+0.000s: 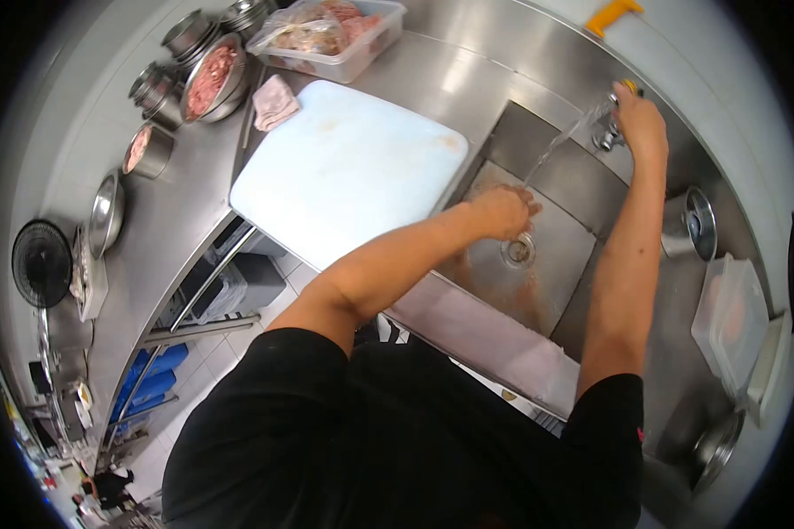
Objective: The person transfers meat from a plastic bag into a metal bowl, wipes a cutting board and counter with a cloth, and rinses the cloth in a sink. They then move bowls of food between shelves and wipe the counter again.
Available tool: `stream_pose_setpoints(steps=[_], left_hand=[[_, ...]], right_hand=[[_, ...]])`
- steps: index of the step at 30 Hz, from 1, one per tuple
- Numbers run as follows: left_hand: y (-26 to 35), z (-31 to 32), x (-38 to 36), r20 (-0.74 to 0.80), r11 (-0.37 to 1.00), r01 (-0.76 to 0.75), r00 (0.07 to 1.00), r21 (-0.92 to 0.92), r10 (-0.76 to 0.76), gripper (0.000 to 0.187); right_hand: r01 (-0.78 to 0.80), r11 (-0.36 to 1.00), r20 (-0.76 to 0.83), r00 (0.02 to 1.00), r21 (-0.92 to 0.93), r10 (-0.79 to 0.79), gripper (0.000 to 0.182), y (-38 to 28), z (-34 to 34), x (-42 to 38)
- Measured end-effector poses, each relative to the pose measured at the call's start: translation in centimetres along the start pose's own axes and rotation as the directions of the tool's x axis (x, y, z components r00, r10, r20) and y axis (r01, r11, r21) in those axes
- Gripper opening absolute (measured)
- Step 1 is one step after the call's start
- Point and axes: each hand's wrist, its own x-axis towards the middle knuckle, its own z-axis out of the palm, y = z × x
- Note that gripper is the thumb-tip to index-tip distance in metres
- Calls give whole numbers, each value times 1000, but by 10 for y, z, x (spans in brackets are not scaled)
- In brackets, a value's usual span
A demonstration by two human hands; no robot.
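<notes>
My left hand (pixel 505 212) is in the metal sink (pixel 566 256), over the area near the drain (pixel 518 251). It holds nothing that shows, and its fingers are slightly apart. A stream of water (pixel 560 139) runs down to its fingers from the tap (pixel 607 138) on the back wall. My right hand (pixel 639 122) is up at that tap, with its fingers closed round the top, where a bit of yellow shows. Left of the sink lies a large white cutting board (pixel 353 167), with a folded pink cloth (pixel 274 102) at its upper left corner.
A plastic tub (pixel 357 60) of bagged meat stands behind the board. Farther left are a bowl of minced meat (pixel 212 81) and metal pots (pixel 149 150). Right of the sink are a metal container (pixel 686 224) and a clear plastic box (pixel 728 322). A pinkish strip (pixel 481 339) borders the sink's front.
</notes>
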Motion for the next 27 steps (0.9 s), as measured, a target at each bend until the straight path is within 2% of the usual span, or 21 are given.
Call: stream_pose_setpoints(steps=[1,4,5,6,7,8,9,10,11,12,13,14,15,16,19,21,22,25,27], left_hand=[[-2,0,-7,-100,997,-40,994,60,46,44],[-1,-62,-30,152,994,23,988,-103,-7,34],[-15,-64,-40,-72,989,60,995,-133,-70,32],[-39,-69,-46,-291,984,78,949,-159,-122,31],[-73,-75,-57,-475,982,136,861,-128,-181,30],[-109,-84,-74,-641,974,193,735,-116,-222,31],[-141,-98,-93,-667,902,373,617,-220,-418,36],[-185,-110,-117,-667,824,559,581,-88,-466,41],[-215,-127,-144,-636,713,693,506,-104,-584,39],[-306,-94,-167,-876,578,798,391,169,-283,50],[-309,-130,-195,-548,551,822,397,-144,-736,63],[-319,-138,-212,-481,353,915,223,-197,-848,69],[-330,-134,-223,-415,258,931,135,-256,-900,71],[-392,-120,-241,-377,427,900,428,92,-821,59],[-394,-110,-262,-264,255,966,234,-48,-936,61],[-412,-111,-282,-363,464,808,335,-364,-869,52],[-350,-146,-270,-378,471,763,318,-443,-870,47],[-328,-93,-265,-560,684,724,529,-94,-637,44],[-289,-82,-243,-663,658,752,479,-28,-575,40]], right_hand=[[-11,996,52,999,86,6,57,7,5,-4],[-111,938,197,979,329,47,49,17,53,-34],[-111,914,229,973,390,21,45,17,68,-47],[-119,885,250,968,451,2,42,16,80,-55],[-155,861,241,970,485,39,42,20,92,-57],[-193,837,234,969,512,80,42,31,103,-58],[-233,811,227,966,537,127,42,36,112,-60],[-246,812,250,960,529,128,41,38,119,-62],[-264,812,271,953,520,136,41,41,123,-65],[-283,812,286,946,511,151,41,45,124,-69],[-280,823,290,946,493,148,40,46,125,-75],[-275,835,293,945,476,145,40,39,127,-83],[-267,848,300,944,459,135,40,35,129,-87],[-241,912,331,935,333,126,40,37,133,-85],[-322,868,366,913,377,180,38,32,147,-89],[-388,846,472,861,365,191,39,26,162,-89],[-418,831,515,835,367,192,39,22,167,-87],[-446,778,466,856,443,225,41,4,171,-93],[-488,738,486,838,466,248,40,8,176,-88]])
